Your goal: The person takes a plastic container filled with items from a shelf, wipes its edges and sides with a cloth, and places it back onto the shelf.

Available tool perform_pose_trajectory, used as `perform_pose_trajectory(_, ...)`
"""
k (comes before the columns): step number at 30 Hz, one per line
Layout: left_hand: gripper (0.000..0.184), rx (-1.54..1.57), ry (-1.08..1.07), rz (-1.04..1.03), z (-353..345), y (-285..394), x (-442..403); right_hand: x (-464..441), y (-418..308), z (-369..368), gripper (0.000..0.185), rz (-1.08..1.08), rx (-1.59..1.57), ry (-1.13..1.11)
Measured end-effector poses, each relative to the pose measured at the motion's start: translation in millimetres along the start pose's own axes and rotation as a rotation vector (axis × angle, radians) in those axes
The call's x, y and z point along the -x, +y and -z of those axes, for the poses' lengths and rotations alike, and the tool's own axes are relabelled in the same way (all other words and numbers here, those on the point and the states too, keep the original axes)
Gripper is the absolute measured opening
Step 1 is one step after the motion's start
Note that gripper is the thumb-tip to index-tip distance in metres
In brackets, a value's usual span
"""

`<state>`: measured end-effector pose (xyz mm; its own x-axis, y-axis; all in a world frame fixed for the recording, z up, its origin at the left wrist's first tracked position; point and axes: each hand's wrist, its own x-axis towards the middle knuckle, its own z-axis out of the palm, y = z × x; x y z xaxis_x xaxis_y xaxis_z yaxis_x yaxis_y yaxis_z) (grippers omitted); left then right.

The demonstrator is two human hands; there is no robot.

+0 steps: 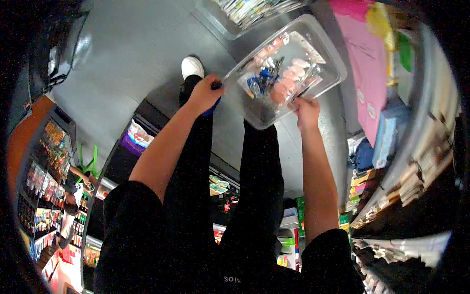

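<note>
A clear plastic bin (pixel 320 81) is held tilted in front of my legs, above the floor. My left hand (pixel 206 94) is closed at its left edge, with a small dark thing by the fingers and something blue under the wrist. On the near right side, the fingers of my right hand (pixel 307 111) are wrapped round the rim. Inside lie pinkish packaged items (pixel 290 81), a cluster of small blue items (pixel 262 82) and a white card (pixel 307 47). Blur hides what these exactly are.
Another clear bin (pixel 234 30) full of packets stands on the grey floor (pixel 122 54) at the top. Shelves of goods (pixel 41 186) and a person (pixel 68 206) are at left. Pink cloth (pixel 360 73) and stacked goods (pixel 411 186) line the right.
</note>
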<state>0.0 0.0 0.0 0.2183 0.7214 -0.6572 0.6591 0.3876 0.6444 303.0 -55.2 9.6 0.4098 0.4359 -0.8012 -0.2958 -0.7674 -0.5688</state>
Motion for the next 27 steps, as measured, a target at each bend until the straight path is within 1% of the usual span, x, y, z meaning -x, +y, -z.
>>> perform_pose_trajectory(2, 0.026, 0.046, -0.049, 0.044, 9, 7, 20, 11, 7, 9, 0.019, 0.085, 0.083, -0.010)
perform_pose_trajectory(3, 0.027, 0.152, -0.105, -0.001, 57, 53, 82, 113, -66, 15, 0.019, 0.126, 0.149, 0.068)
perform_pose_trajectory(5, 0.027, 0.063, -0.099, 0.005, 109, 68, 130, 163, -90, -10, 0.017, 0.078, 0.279, 0.006)
perform_pose_trajectory(6, 0.027, -0.031, -0.050, 0.014, 141, 91, 159, 180, -95, -16, 0.016, 0.122, 0.218, -0.078)
perform_pose_trajectory(7, 0.027, -0.016, -0.070, 0.039, 160, 117, 176, 201, -117, -20, 0.015, 0.196, 0.193, -0.103)
perform_pose_trajectory(8, 0.026, -0.094, -0.075, -0.071, 176, 134, 187, 229, -144, -19, 0.011, 0.153, 0.184, -0.089)
perform_pose_trajectory(9, 0.025, -0.099, -0.160, -0.047, 202, 159, 197, 246, -161, -22, 0.010, 0.203, 0.231, -0.089)
perform_pose_trajectory(10, 0.026, -0.171, -0.143, -0.155, 209, 176, 205, 258, -176, -15, 0.012, 0.209, 0.217, -0.098)
perform_pose_trajectory(11, 0.026, -0.276, -0.193, -0.233, 214, 191, 207, 265, -189, -5, 0.014, 0.215, 0.193, -0.112)
perform_pose_trajectory(12, 0.026, -0.320, -0.218, -0.259, 225, 217, 216, 276, -208, 3, 0.014, 0.260, 0.151, -0.100)
perform_pose_trajectory(13, 0.027, -0.372, -0.235, -0.301, 237, 253, 233, 298, -234, 15, 0.015, 0.331, 0.186, -0.098)
perform_pose_trajectory(14, 0.026, -0.393, -0.217, -0.346, 247, 270, 246, 318, -247, 20, 0.016, 0.397, 0.228, -0.084)
perform_pose_trajectory(15, 0.025, -0.409, -0.220, -0.376, 255, 287, 257, 334, -258, 27, 0.016, 0.431, 0.191, -0.049)
perform_pose_trajectory(16, 0.025, -0.314, -0.195, -0.414, 263, 294, 265, 352, -265, 27, 0.016, 0.469, 0.211, -0.037)
perform_pose_trajectory(17, 0.025, -0.331, -0.207, -0.460, 274, 298, 271, 367, -277, 26, 0.016, 0.501, 0.230, -0.033)
perform_pose_trajectory(18, 0.024, -0.291, -0.184, -0.505, 284, 299, 276, 391, -289, 19, 0.014, 0.568, 0.232, -0.012)
perform_pose_trajectory(19, 0.024, -0.242, -0.182, -0.536, 295, 303, 276, 407, -301, 12, 0.014, 0.590, 0.215, 0.035)
perform_pose_trajectory(21, 0.022, -0.211, -0.192, -0.707, 315, 302, 277, 444, -308, -4, 0.015, 0.655, 0.197, 0.113)
perform_pose_trajectory(22, 0.021, -0.181, -0.197, -0.782, 327, 309, 276, 455, -315, -7, 0.025, 0.611, 0.242, 0.150)
perform_pose_trajectory(24, 0.019, -0.141, -0.214, -0.918, 341, 310, 270, 466, -312, -14, 0.026, 0.614, 0.231, 0.197)
perform_pose_trajectory(25, 0.019, -0.159, -0.241, -0.929, 349, 316, 270, 473, -313, -15, 0.026, 0.603, 0.227, 0.200)
perform_pose_trajectory(26, 0.016, -0.184, -0.270, -0.965, 358, 319, 267, 478, -312, -19, 0.026, 0.646, 0.212, 0.246)
perform_pose_trajectory(27, 0.014, -0.204, -0.297, -1.005, 364, 323, 262, 488, -316, -24, 0.026, 0.644, 0.198, 0.275)
